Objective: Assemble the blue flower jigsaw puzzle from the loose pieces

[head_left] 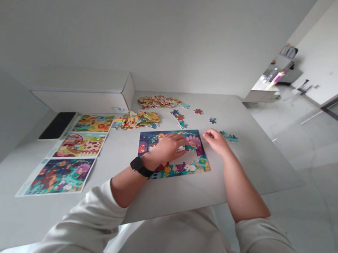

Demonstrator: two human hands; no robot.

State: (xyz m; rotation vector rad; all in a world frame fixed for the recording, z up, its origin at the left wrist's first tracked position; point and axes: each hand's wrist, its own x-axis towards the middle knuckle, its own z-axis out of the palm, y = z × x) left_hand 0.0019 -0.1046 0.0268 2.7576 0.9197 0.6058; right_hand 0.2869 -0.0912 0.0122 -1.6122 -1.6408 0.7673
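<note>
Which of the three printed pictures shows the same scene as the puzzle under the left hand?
The bottom picture. Like the puzzle, it has a dark background with a purple fan at upper right; the top picture and middle picture are brighter.

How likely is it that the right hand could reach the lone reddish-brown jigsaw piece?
Probably yes: the right hand is near the reddish-brown jigsaw piece, nothing visible stands between them, with the left hand over the puzzle.

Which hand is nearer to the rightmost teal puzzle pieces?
Right: the right hand is just left of the teal pieces; the left hand is farther left, over the puzzle.
</note>
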